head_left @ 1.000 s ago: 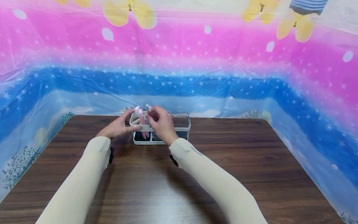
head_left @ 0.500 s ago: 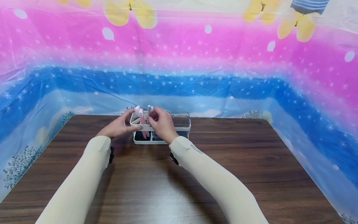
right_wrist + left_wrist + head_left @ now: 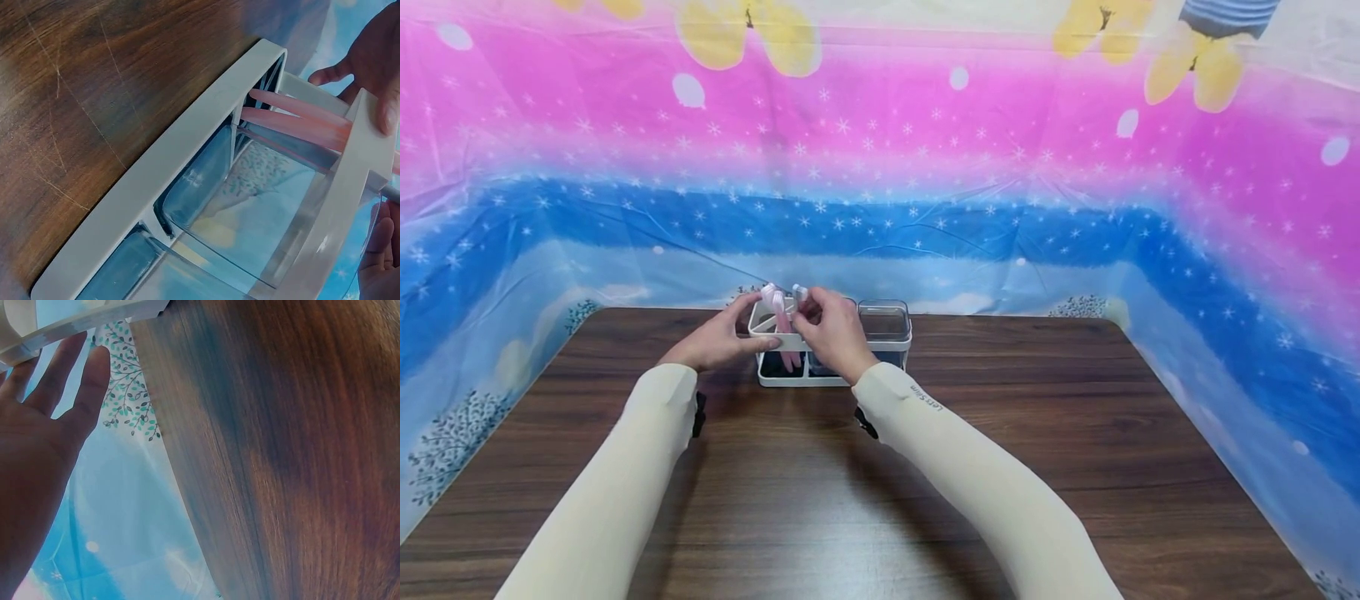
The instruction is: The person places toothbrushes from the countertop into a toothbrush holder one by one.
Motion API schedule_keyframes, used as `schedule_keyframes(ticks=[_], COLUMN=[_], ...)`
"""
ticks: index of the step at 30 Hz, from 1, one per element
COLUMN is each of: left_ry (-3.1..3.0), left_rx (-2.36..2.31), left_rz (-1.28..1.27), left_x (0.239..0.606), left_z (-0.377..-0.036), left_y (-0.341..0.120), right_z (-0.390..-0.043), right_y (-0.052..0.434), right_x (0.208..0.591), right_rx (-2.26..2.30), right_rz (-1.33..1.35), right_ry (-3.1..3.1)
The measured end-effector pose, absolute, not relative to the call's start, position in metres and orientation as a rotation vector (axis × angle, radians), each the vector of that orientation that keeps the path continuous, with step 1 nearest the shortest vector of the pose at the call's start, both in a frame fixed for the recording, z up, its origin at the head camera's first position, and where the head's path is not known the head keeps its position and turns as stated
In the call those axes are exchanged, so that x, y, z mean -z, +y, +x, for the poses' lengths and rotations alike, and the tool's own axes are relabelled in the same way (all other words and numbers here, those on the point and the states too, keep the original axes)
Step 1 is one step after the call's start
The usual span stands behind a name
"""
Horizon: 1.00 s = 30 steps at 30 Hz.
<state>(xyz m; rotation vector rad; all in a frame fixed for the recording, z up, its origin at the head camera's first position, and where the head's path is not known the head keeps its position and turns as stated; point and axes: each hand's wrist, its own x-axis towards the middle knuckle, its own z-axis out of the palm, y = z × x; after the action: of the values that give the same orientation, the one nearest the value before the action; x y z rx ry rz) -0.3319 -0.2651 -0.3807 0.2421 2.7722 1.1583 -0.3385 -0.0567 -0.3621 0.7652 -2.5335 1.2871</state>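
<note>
Near the table's back edge stands a white toothbrush holder [image 3: 891,344] with two tiers. Pink toothbrushes [image 3: 782,315] stand in its left compartment, pale heads up; two pink handles [image 3: 297,128] show in the right wrist view. My left hand [image 3: 715,337] grips the holder's left end, thumb on the front of the upper rim and fingers behind. The fingers [image 3: 94,381] reach under the white frame in the left wrist view. My right hand [image 3: 835,329] pinches a toothbrush with a pale head [image 3: 799,292] over the holder; its lower part is mostly hidden in the head view.
Clear cups [image 3: 883,321] sit in the holder's middle and right compartments. The brown wooden table [image 3: 1037,433] stretches to both sides and toward me. A pink and blue patterned cloth [image 3: 925,225] hangs directly behind and around the table.
The pale head in my right hand shifts slightly right, then back left, with the right fingers moving a little. The left hand and the holder stay in place.
</note>
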Motion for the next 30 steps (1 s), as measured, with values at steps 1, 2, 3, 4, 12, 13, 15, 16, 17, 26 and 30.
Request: schedule_keyframes(ticks=[1, 2, 3, 4, 12, 13, 15, 16, 17, 26, 30], left_ry=[2.771, 2.771, 2.772, 2.774, 2.779, 2.776, 2.773, 2.773, 2.773, 2.779, 2.789], left_rx=[-1.159, -1.16, -1.157, -1.155, -1.149, -1.152, -1.153, -1.153, -1.149, -1.136, -1.127], left_rz=[0.242, 0.241, 0.24, 0.238, 0.225, 0.228, 0.232, 0.235, 0.238, 0.266, 0.272], left_x=[0.381, 0.381, 0.381, 0.38, 0.381, 0.381, 0.382, 0.382, 0.382, 0.384, 0.385], left_z=[-0.332, -0.332, -0.331, -0.331, -0.332, -0.332, -0.333, -0.333, -0.333, -0.336, -0.336], left_y=[-0.265, -0.265, -0.265, -0.264, -0.263, -0.263, -0.263, -0.262, -0.262, -0.263, -0.266], right_z=[-0.338, -0.339, -0.339, -0.339, -0.341, -0.341, -0.341, -0.341, -0.34, -0.339, -0.341], right_y=[-0.057, -0.057, -0.057, -0.057, -0.056, -0.056, -0.055, -0.055, -0.054, -0.049, -0.043], right_x=[0.362, 0.362, 0.363, 0.363, 0.365, 0.365, 0.366, 0.366, 0.366, 0.367, 0.366], right_rx=[-1.286, -1.282, -1.283, -1.281, -1.3, -1.301, -1.309, -1.311, -1.312, -1.33, -1.324], right_rz=[0.762, 0.759, 0.756, 0.753, 0.744, 0.744, 0.746, 0.746, 0.746, 0.75, 0.787], right_ry=[-2.537, -2.54, -2.544, -2.546, -2.547, -2.546, -2.542, -2.542, -2.542, -2.547, -2.569])
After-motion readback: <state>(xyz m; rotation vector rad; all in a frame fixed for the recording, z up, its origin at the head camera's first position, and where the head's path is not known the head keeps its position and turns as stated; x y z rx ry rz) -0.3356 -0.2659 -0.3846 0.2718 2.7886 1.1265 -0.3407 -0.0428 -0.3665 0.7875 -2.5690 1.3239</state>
